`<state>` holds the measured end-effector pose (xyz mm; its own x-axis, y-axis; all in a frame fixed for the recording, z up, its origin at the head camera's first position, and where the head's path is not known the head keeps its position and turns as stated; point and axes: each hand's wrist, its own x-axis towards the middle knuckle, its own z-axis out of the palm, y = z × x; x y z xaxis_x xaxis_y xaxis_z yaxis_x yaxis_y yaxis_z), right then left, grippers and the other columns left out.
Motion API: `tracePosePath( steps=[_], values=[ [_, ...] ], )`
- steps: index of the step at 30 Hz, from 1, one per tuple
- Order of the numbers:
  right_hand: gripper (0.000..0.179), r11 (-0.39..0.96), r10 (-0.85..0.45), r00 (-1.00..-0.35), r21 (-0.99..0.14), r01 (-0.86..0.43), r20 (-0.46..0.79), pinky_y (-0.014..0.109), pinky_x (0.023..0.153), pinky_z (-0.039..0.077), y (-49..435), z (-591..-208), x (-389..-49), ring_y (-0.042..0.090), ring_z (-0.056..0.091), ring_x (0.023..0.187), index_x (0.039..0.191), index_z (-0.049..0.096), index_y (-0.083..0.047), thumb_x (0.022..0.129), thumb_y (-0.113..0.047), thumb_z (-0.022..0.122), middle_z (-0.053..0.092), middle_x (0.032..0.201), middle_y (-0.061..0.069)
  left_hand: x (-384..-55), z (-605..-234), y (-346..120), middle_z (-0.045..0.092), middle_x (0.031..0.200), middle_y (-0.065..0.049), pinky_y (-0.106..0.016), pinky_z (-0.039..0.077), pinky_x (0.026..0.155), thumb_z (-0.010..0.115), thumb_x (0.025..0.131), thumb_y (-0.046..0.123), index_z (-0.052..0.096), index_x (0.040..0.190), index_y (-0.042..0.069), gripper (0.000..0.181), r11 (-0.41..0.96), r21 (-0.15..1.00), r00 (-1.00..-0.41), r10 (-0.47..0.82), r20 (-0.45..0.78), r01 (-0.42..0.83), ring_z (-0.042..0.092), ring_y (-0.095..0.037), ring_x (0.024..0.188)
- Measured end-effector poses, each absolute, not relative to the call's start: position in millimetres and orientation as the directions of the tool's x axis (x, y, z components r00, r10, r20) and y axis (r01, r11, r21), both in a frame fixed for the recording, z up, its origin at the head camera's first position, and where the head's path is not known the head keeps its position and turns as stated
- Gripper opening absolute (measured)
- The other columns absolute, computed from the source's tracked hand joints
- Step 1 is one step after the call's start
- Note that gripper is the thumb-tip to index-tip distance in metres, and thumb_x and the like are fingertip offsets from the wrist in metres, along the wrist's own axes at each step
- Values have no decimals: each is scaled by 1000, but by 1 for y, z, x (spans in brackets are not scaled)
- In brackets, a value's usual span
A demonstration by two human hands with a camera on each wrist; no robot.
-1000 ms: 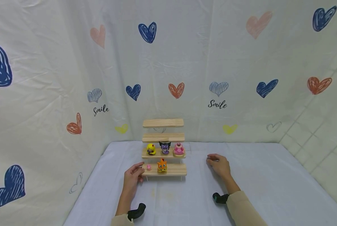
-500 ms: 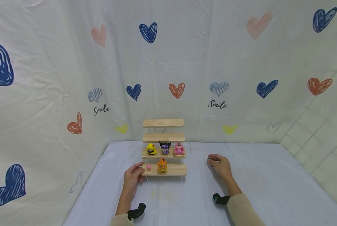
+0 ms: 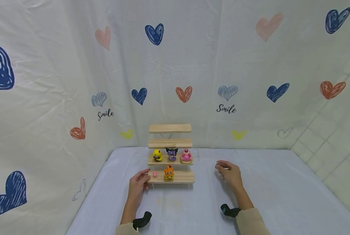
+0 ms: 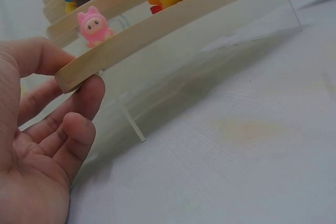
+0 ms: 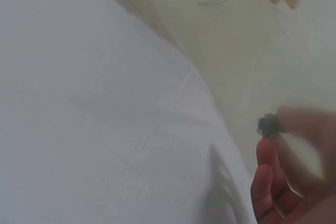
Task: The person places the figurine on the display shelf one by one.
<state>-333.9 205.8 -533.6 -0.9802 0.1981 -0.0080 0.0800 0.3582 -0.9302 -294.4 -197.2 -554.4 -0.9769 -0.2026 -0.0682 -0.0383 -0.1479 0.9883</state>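
A tiered wooden display shelf (image 3: 182, 176) stands on the table. My left hand (image 3: 136, 186) pinches the left end of its lowest board, thumb on one face and fingers against the other, as the left wrist view shows. On that board are a small pink figurine (image 4: 95, 28) with ears and an orange-and-yellow figurine (image 3: 169, 173). One board up stand a yellow figurine (image 3: 157, 155), a black-and-purple one (image 3: 172, 154) and a pink one (image 3: 186, 156). Right of the shelf, above the table, my right hand (image 3: 231, 173) pinches a tiny dark, knobbly piece (image 5: 268, 125); its kind is unclear.
A white cloth (image 3: 204, 209) covers the table. Behind and beside it hangs a pale curtain (image 3: 204, 65) printed with hearts. The two upper boards (image 3: 170, 143) carry no figurines. Black wrist cameras (image 3: 142, 220) sit at both cuffs.
My right forearm and sleeve have swung slightly, while the right hand stays in nearly the same place. My left hand and the figurines hold their positions.
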Motion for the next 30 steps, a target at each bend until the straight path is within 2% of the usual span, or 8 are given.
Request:
tracePosePath(
  steps=[8,16,30],
  values=[
    [43,332,167,-985,-943,22,36,27,77,56,195,-518,-324,13,65,89,129,69,-10,95,-35,72,71,113,10,-295,-554,-196,69,93,-1,-22,45,51,68,92,5,67,128,1,37,-141,989,-975,-210,-71,-42,54,-12,63],
    [39,320,129,-987,-946,-51,97,23,76,54,183,-504,-317,13,67,88,126,71,-11,94,-33,74,75,110,8,-296,-555,-197,69,92,0,-22,45,50,68,92,5,67,129,0,37,-136,990,-975,-212,-70,-41,54,-11,63],
    [31,329,57,-978,-929,-169,199,27,75,57,153,-481,-304,19,66,87,120,74,-16,93,-32,76,71,109,9,-294,-553,-197,70,93,1,-23,46,52,68,94,7,64,133,1,40,-140,989,-977,-196,-79,-52,54,-12,65]
  ],
)
